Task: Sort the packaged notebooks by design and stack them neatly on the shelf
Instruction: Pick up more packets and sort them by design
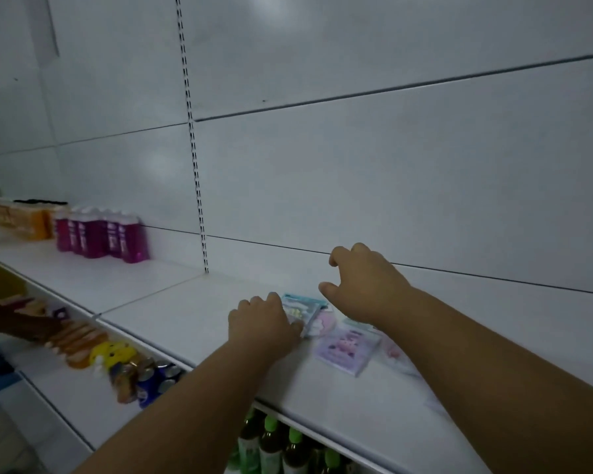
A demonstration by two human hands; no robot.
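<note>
Notebooks (346,343) lie flat on the white shelf (192,319), in shiny wrap. They look light, thin and slippery, so the edges seem best to pinch. The left hand (262,323) rests on the blue one (303,307), fingers curled. The right hand (363,285) hovers above, loosely curled, holding nothing.

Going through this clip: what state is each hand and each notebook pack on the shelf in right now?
Left hand: fingers curled, resting on the blue notebook.
Right hand: raised above the packs, fingers loosely curled, holding nothing.
Blue notebook: flat on the shelf, partly under the left hand.
Purple notebook: flat, untouched.
Pink notebook: flat, partly hidden.
</note>
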